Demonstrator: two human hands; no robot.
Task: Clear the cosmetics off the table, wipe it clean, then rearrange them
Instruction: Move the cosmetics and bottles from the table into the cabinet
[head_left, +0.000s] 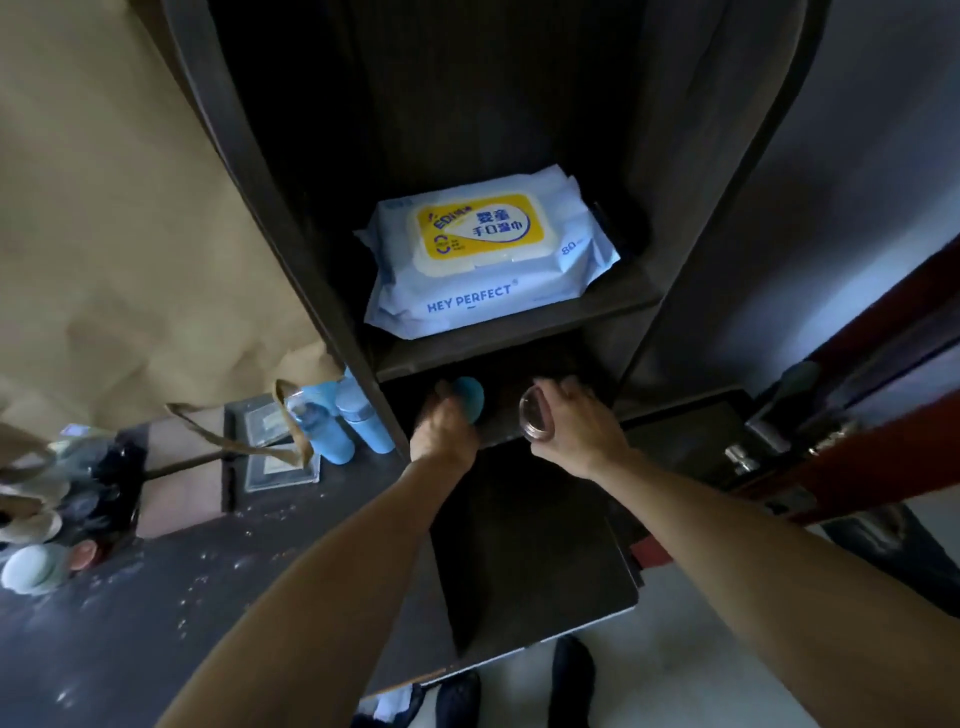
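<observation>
Both hands are full from where I'm watching. My left hand (444, 431) is curled round a blue round-topped container (470, 402). My right hand (576, 431) is wrapped round a small clear-lidded jar (536, 415), lid end facing the camera. They sit side by side, not touching, right at the mouth of the lower shelf compartment (519, 371) in the middle of the frame.

Nearest to me, lower left, is the dark tabletop (156, 597), speckled all over with pale bits. At the far left edge there's a pale green jar (31, 569); the stuff around it is too blurry to call. Further back, two light blue bottles (324, 436) stand upright next to each other, just beside the shelf unit's side wall, with a brown bag strap (208, 431) looping in front of them.

Up on the shelf (519, 338) above the hands, a wet wipes pack (488, 260) lies flat: white-blue wrapper, yellow lid, "HEY PERFECT" along its front.
</observation>
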